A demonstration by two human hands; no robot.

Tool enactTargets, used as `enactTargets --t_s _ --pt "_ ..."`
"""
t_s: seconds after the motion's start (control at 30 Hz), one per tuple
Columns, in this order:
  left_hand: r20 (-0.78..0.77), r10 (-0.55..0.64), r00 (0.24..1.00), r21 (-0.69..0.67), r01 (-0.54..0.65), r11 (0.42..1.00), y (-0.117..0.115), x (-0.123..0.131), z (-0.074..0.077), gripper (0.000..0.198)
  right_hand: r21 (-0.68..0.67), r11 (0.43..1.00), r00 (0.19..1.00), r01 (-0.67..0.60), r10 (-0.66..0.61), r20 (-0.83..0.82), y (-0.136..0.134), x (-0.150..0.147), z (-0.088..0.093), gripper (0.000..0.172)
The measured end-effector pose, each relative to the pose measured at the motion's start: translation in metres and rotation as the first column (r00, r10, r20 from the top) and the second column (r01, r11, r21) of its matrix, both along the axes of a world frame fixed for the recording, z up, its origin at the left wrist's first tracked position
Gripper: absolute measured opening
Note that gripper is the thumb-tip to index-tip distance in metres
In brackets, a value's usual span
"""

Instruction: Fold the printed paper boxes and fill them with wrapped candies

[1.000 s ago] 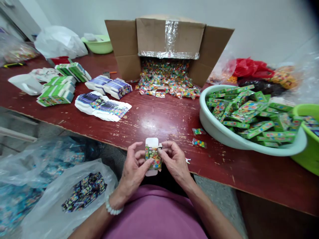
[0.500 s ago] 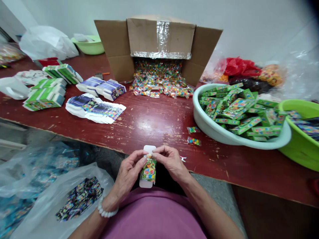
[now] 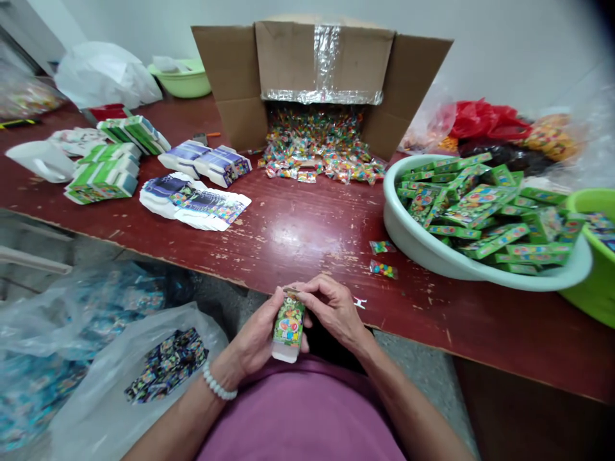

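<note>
Hands meet at the near table [image 3: 298, 230] edge: left hand [image 3: 257, 336] wraps fingers around a small green box [image 3: 288, 323], held upright just above the lap, while right hand [image 3: 334, 310] curls over its top end, fingertips pressing the top flap down, so both are closed on the box. Two loose candy packets [image 3: 383, 258] lie on the table just beyond the right hand, and a pale basin [image 3: 432, 253] heaped with green boxes sits to the right. Far centre stands an open carton [image 3: 319, 70] spilling candy, flat box blanks [image 3: 195, 205] are stacked far left, and a clear bag [image 3: 144, 378] sits near left below the table.
</note>
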State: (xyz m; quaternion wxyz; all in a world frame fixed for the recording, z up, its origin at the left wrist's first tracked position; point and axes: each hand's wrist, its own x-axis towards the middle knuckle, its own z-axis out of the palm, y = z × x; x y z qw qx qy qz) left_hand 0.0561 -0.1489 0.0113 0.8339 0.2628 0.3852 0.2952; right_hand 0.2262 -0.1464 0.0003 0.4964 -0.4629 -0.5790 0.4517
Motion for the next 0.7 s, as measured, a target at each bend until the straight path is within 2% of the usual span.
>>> enactTargets --t_s 0.13,0.3,0.5,0.57,0.7 --pt "-0.075 0.057 0.996 0.029 -0.055 0.998 0.001 0.002 -0.001 0.066 -0.123 0.989 0.997 -0.081 0.078 -0.026 0.001 0.001 0.005 0.023" --pt "-0.195 0.042 0.98 0.127 -0.018 0.992 0.003 0.003 0.0 0.071 -0.211 0.961 0.974 -0.179 0.143 -0.175 0.008 -0.003 0.009 0.017" --pt "-0.251 0.049 0.967 0.182 -0.003 0.983 0.006 0.001 0.002 0.074 -0.308 0.935 0.949 -0.174 0.075 -0.308 0.016 -0.01 0.008 0.022" --pt "-0.258 0.061 0.964 0.186 -0.013 0.982 0.008 0.0 0.001 0.073 -0.308 0.936 0.951 -0.173 0.077 -0.299 0.017 -0.012 0.008 0.021" --pt "-0.259 0.072 0.963 0.195 -0.021 0.981 0.011 -0.003 -0.002 0.07 -0.26 0.958 0.982 -0.122 0.078 -0.173 0.019 -0.013 0.009 0.015"
